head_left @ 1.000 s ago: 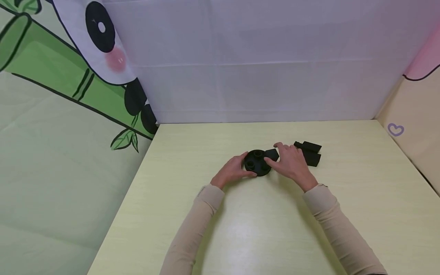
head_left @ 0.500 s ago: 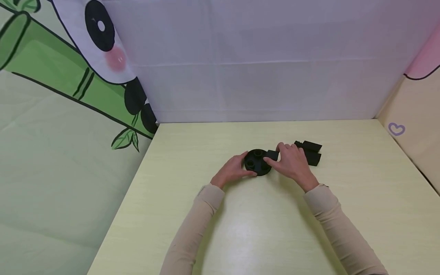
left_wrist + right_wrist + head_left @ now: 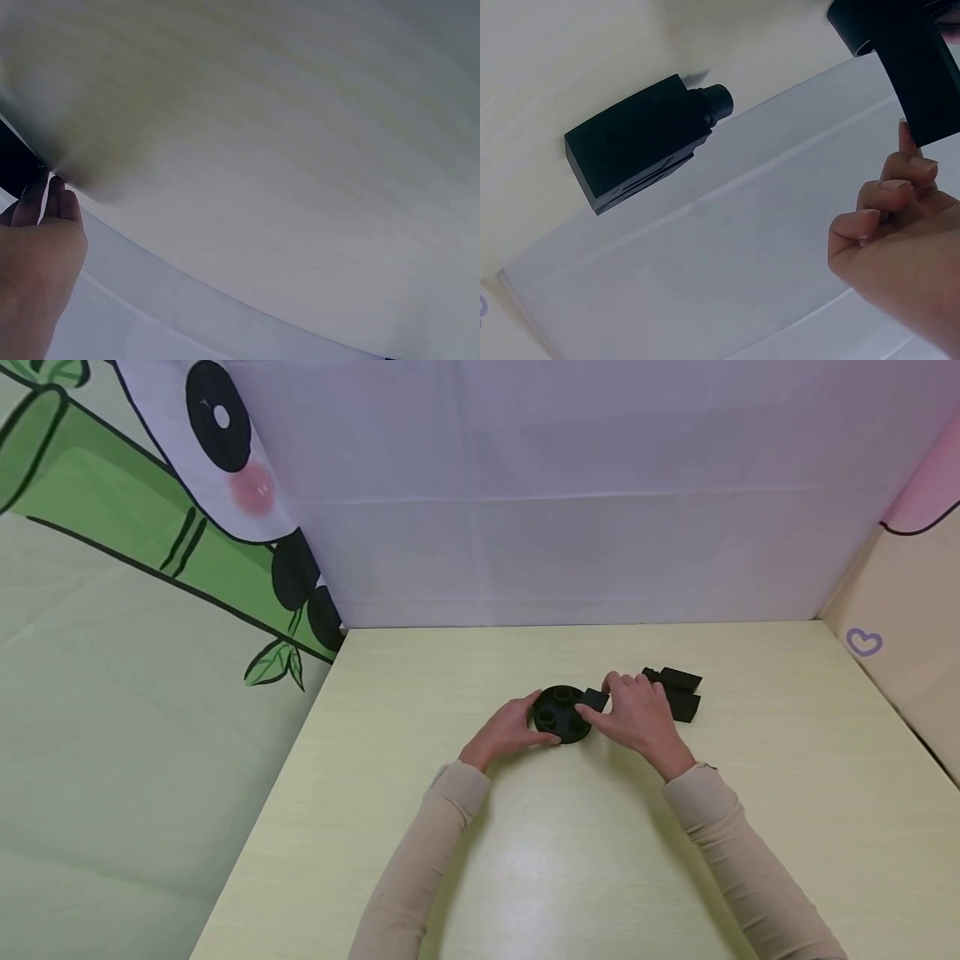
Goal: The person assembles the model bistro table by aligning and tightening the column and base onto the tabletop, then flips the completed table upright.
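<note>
A round black piece (image 3: 562,715) with circular sockets on its face is gripped at its left edge by my left hand (image 3: 510,732), thumb below and fingers above. My right hand (image 3: 637,714) pinches a black block (image 3: 595,699) at the right edge of the round piece. From the right wrist view, the held block (image 3: 922,82) meets the round piece, with a fingertip of my right hand (image 3: 900,232) against its end. In the left wrist view my left hand (image 3: 41,262) touches a dark edge (image 3: 16,161); its thumb is hidden there.
Right of my right hand lie black blocks (image 3: 681,693) on the pale table (image 3: 525,860); the right wrist view shows a black block (image 3: 641,139) with a round stub on its end. A light cloth wall (image 3: 570,552) stands behind the table.
The black block in my right hand has changed its tilt at the edge of the round piece, and the right fingers have shifted slightly. My left hand stays in place.
</note>
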`<move>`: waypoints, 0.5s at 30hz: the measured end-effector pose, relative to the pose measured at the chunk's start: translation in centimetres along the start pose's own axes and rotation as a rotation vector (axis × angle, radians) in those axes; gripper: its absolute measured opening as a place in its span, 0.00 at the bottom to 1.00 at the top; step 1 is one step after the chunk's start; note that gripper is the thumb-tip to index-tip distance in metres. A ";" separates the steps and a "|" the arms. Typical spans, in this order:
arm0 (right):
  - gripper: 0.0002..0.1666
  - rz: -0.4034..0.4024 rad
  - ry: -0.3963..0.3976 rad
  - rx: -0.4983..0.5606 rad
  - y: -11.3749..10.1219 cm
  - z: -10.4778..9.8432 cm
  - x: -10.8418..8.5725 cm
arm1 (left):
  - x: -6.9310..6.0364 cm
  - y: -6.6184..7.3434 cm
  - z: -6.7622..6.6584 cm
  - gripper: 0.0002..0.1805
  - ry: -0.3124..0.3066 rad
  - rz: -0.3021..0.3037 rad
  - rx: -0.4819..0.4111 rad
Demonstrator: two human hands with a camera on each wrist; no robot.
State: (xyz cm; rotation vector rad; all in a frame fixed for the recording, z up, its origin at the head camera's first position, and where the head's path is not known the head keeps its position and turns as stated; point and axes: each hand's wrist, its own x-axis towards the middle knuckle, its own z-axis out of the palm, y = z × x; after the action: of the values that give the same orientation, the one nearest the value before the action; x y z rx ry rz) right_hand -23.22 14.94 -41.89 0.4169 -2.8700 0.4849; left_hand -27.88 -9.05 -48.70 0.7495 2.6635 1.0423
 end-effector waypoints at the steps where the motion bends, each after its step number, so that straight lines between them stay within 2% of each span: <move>1: 0.34 -0.002 0.002 -0.002 0.0 0.0 0.0 | 0.0 0.0 0.0 0.49 0.001 0.001 -0.001; 15: 0.33 0.007 0.024 -0.030 -0.3 0.0 -0.2 | 0.0 0.1 0.0 0.51 -0.002 -0.007 0.005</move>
State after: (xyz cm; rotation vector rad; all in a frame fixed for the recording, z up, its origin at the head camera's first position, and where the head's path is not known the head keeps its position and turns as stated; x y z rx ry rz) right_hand -22.99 14.70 -41.85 0.3939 -2.8523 0.4440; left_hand -27.82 -9.03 -48.60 0.7415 2.6662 1.0337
